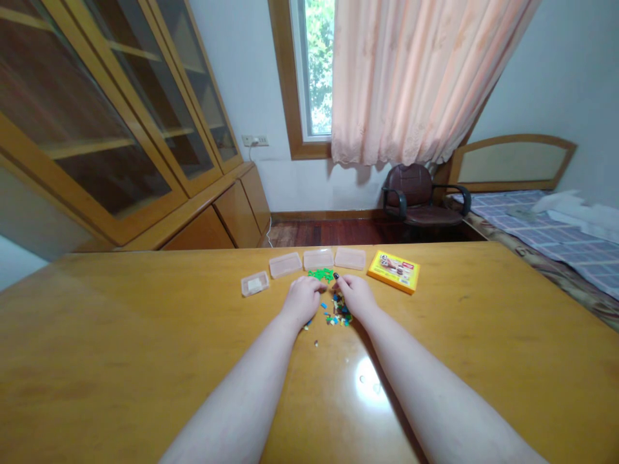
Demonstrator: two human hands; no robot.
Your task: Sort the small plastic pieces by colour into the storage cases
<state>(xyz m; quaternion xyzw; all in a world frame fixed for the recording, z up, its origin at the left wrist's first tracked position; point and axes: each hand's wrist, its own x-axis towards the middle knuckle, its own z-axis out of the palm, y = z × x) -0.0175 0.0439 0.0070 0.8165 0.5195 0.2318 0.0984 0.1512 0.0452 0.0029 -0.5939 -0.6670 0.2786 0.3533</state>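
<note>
My left hand (304, 299) rests low over the table, fingers curled inward beside a spread of small green toy bricks (321, 274). What its fingertips hold, if anything, is too small to make out. Opposite it, my right hand (356, 296) is closed in a pinch, with a small dark piece (336, 276) at the fingertips. A mixed pile of tiny bricks (344, 316) in blue, green, white and brown lies partly under the right hand. A few loose pieces, one of them blue (324, 305), lie between the hands.
Several clear plastic boxes stand behind the bricks, including a middle box (318, 260). A smaller box (255, 284) with something white inside stands left. A yellow box (394, 271) lies right. Beyond the table (145, 348) are a brown armchair (410, 190), a bed and a cabinet.
</note>
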